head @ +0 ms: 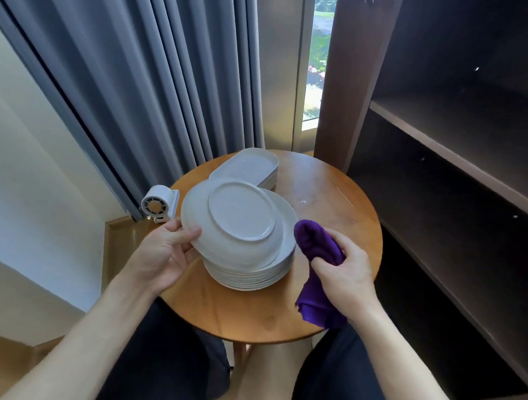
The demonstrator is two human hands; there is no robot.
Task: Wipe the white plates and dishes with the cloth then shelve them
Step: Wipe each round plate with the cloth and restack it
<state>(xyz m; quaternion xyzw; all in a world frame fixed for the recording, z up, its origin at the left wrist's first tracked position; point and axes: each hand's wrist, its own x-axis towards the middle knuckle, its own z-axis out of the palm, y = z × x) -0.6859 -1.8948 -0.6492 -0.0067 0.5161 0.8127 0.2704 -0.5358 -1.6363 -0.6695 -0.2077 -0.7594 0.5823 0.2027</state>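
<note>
Plate (240,217): underside up, pinched by your left hand (162,255) at 9 o'clock; right hand (345,265) fist-clenched on cloth (318,248); next, wipe base

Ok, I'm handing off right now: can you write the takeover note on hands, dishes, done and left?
Left hand: grips an upturned white plate by its rim, above the stack.
Right hand: closed on the purple cloth, clear of the plate.
Round plate stack and oblong dishes sit on the round table.
Shelves on the right hold no dishes: nothing shelved yet.
Left: wipe this plate, shelve it, then the rest.
</note>
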